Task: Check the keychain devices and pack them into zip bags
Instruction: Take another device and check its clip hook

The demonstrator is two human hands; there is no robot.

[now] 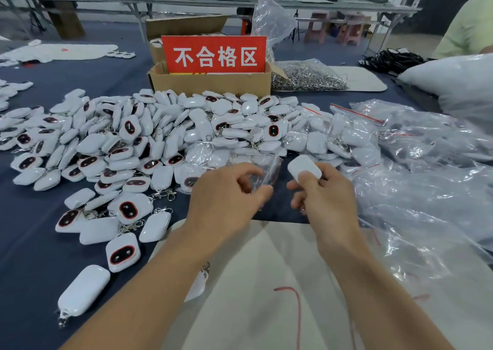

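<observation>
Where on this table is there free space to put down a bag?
The pale mat at the near edge is mostly bare. So is the blue cloth at near left, beside the loose devices. The device pile ahead and the bags on the right are crowded.

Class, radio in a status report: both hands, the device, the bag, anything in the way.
Left hand pinches zip bag. Right hand holds keychain device, not yet bagged. Nothing between them; device pile beyond.
</observation>
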